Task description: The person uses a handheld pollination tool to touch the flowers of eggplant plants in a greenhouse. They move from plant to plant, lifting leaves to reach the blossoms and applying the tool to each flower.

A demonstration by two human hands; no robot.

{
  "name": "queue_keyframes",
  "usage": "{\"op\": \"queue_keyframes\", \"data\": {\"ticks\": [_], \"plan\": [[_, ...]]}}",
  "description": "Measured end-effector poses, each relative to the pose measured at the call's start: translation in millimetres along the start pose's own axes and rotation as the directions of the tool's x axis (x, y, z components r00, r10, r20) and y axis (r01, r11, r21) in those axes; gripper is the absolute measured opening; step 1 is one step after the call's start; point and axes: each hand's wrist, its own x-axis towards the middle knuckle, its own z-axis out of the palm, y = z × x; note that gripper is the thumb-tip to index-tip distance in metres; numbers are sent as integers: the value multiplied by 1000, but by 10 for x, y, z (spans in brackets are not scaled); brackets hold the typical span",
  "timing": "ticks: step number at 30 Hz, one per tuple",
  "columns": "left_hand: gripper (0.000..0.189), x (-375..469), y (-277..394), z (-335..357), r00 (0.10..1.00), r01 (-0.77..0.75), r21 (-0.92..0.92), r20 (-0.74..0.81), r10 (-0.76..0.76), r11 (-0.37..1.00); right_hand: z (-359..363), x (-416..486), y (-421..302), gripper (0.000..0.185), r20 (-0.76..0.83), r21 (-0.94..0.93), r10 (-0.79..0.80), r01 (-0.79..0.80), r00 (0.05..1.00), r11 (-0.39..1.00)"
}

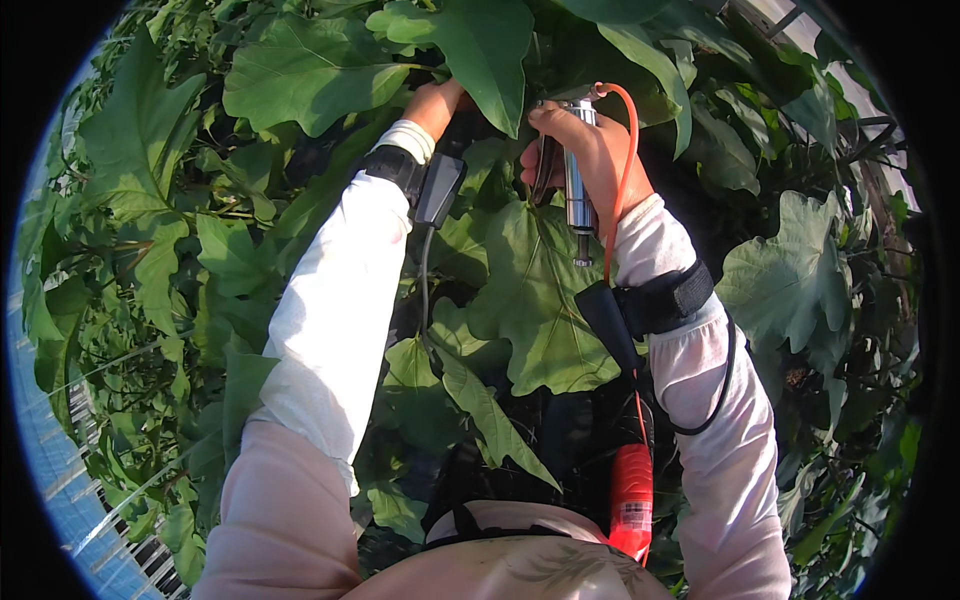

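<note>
My right hand [616,154] is wrapped around a chrome pistol-grip hand sprayer [580,180], with the fingers at its lever handle. From the tool's top, an orange tube [621,206] curves down along my wrist toward a red plastic bottle [631,487] at my waist. My left hand [433,109] reaches in among the foliage at the upper middle. Its fingertips are hidden behind a hanging broad leaf [491,64], so what they touch cannot be seen. Just below both hands spreads a large lobed leaf [544,300], likely eggplant.
Dense leafy plants [157,247] crowd both sides. Black strapped devices sit on my left wrist [439,191] and right forearm [611,326]; a grey cable [425,281] hangs from the left one. Thin strings [142,487] cross the plants near blue sheeting [56,480].
</note>
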Motion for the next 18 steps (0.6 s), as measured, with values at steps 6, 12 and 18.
{"op": "queue_keyframes", "data": {"ticks": [6,12,18], "plan": [[34,-351,268,20,978,-180,307,-45,203,935,-3,74,-67,33,34,-45,11,-9,999,999],[36,-337,114,-53,880,-453,426,74,469,783,-179,56,-125,35,23,28,0,-1,1000,1000],[24,-753,-167,-104,938,-296,-13,-193,288,955,-539,-243,-242,32,327,-27,-18,28,945,999]]}}
